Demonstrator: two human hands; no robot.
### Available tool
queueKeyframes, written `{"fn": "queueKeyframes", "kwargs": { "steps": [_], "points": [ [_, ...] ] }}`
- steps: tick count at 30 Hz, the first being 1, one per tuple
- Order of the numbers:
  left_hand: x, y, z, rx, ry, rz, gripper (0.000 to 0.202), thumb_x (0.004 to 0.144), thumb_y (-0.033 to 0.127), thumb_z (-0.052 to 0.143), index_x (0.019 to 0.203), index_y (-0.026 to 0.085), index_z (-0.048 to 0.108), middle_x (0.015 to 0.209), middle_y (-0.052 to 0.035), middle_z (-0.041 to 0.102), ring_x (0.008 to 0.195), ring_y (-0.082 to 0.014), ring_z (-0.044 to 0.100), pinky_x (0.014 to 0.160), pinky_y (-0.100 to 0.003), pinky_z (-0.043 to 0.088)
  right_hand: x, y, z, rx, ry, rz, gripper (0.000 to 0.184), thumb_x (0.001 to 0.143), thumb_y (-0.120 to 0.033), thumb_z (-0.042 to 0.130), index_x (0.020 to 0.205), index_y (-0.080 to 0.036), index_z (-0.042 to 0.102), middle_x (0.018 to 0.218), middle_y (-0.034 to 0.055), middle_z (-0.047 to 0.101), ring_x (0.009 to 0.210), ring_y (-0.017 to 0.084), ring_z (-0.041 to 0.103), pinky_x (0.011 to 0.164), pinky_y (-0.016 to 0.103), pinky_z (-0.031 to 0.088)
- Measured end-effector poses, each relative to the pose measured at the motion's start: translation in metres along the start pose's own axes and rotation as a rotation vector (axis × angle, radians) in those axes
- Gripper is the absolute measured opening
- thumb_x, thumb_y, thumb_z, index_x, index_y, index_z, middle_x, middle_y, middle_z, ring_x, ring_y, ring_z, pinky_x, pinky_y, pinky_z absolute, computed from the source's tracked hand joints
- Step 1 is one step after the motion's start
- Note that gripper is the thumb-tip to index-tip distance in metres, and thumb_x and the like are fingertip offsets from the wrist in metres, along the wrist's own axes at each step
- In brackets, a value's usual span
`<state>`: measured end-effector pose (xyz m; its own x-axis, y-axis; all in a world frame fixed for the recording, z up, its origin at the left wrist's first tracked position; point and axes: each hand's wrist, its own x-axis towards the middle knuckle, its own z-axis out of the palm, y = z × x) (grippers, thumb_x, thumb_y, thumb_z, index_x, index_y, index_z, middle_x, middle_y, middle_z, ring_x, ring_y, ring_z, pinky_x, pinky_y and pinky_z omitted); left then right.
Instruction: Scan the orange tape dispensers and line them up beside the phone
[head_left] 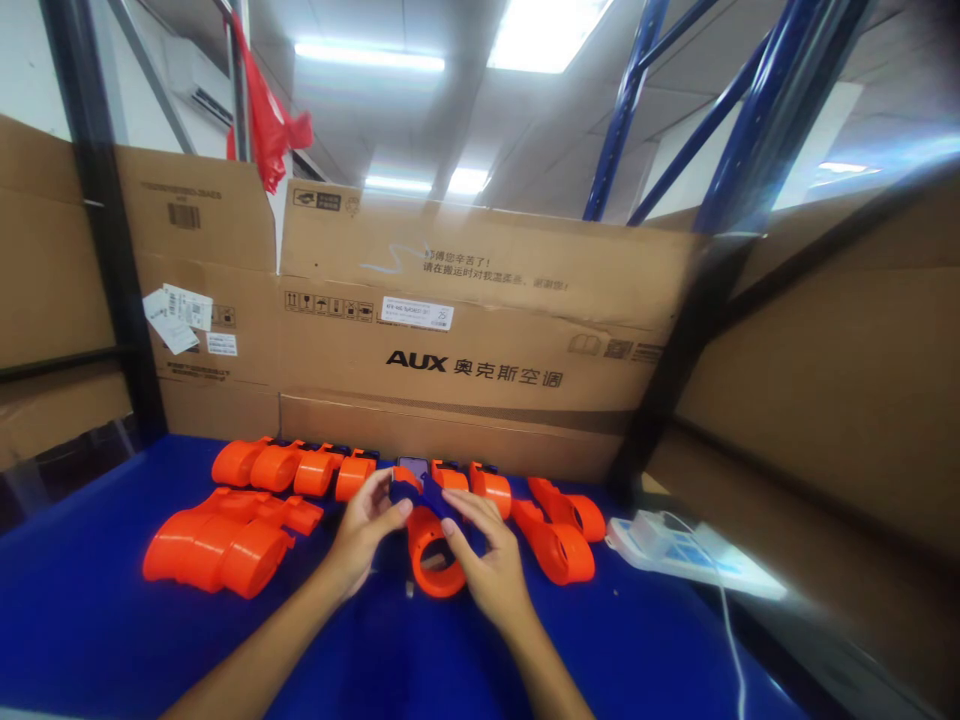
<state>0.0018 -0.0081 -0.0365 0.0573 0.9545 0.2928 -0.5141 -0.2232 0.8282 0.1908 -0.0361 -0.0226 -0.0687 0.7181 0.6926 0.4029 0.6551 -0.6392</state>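
Observation:
Both my hands meet over the blue table (90, 620) on one orange plastic housing (433, 555) with a round opening and a dark blue part on top. My left hand (364, 535) pinches its upper left end with thumb and fingers. My right hand (487, 560) lies over its right side, fingers curled on the blue part. More orange housings lie around it: a row (300, 468) behind, a pile (225, 545) to the left, and two (559, 535) to the right.
Tall cardboard sheets (480, 330) wall the table at the back and on both sides. A white power strip (675, 545) with a plugged-in adapter and white cable lies at the right. A small dark phone (412, 466) stands behind the hands. Blue rack posts rise beyond.

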Motion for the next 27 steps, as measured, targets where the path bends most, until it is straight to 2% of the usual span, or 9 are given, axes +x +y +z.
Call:
{"fn": "queueKeyframes", "kwargs": {
  "steps": [3,9,12,14,18,22,27],
  "points": [
    [0.0,-0.001,-0.001,-0.002,0.003,-0.017,0.054,0.071,0.028,0.084,0.121,0.025,0.064,0.118,-0.0073,0.069,0.111,-0.0265,0.064,0.086,-0.035,0.056,0.0,0.002,0.0,0.016,-0.018,0.025,0.03,0.09,-0.034,0.066,0.119,-0.029,0.071,0.121,0.0081,0.071,0.116,0.028,0.063,0.104,0.05,0.047],
    [-0.001,-0.002,-0.005,-0.084,-0.02,0.013,0.06,0.067,0.023,0.086,0.124,0.025,0.066,0.137,-0.0095,0.061,0.132,-0.0329,0.051,0.106,-0.045,0.046,-0.004,0.004,0.004,0.198,-0.106,0.1,0.044,0.092,-0.037,0.065,0.133,-0.025,0.058,0.136,0.0094,0.063,0.124,0.028,0.059,0.106,0.046,0.047],
    [-0.003,-0.002,-0.007,-0.111,-0.08,0.029,0.061,0.07,0.024,0.083,0.128,0.024,0.065,0.142,-0.012,0.058,0.136,-0.0351,0.047,0.111,-0.048,0.04,-0.007,0.005,0.004,0.232,-0.167,0.091,0.04,0.092,-0.038,0.064,0.129,-0.024,0.058,0.125,0.0086,0.069,0.111,0.026,0.067,0.096,0.04,0.054],
    [-0.004,-0.002,-0.009,-0.118,-0.137,0.05,0.062,0.072,0.026,0.082,0.131,0.023,0.063,0.143,-0.0135,0.057,0.138,-0.036,0.044,0.114,-0.049,0.037,-0.008,0.005,0.003,0.153,-0.158,0.05,0.041,0.09,-0.039,0.066,0.127,-0.023,0.058,0.119,0.0084,0.071,0.104,0.026,0.069,0.091,0.039,0.055],
    [-0.004,-0.001,-0.01,-0.029,-0.204,0.142,0.063,0.073,0.031,0.08,0.133,0.024,0.059,0.145,-0.0119,0.054,0.139,-0.0349,0.043,0.115,-0.048,0.034,-0.008,0.006,-0.001,-0.203,-0.061,-0.109,0.058,0.08,-0.043,0.077,0.132,-0.025,0.057,0.121,0.0104,0.068,0.109,0.03,0.064,0.097,0.046,0.049],
    [-0.001,0.002,-0.009,0.2,-0.158,0.2,0.053,0.074,0.031,0.08,0.123,0.024,0.061,0.136,-0.0118,0.062,0.128,-0.0334,0.054,0.112,-0.047,0.036,-0.009,0.009,-0.002,-0.482,-0.014,-0.216,0.057,0.083,-0.042,0.075,0.135,-0.028,0.057,0.106,0.0097,0.067,0.098,0.029,0.063,0.09,0.047,0.047],
    [0.001,0.003,-0.009,0.295,-0.099,0.227,0.043,0.075,0.032,0.079,0.113,0.023,0.061,0.125,-0.0112,0.067,0.122,-0.0324,0.059,0.108,-0.047,0.039,-0.011,0.013,0.001,-0.534,-0.011,-0.28,0.06,0.086,-0.04,0.072,0.141,-0.03,0.052,0.109,0.01,0.064,0.099,0.028,0.062,0.089,0.046,0.046]
  ]
}}
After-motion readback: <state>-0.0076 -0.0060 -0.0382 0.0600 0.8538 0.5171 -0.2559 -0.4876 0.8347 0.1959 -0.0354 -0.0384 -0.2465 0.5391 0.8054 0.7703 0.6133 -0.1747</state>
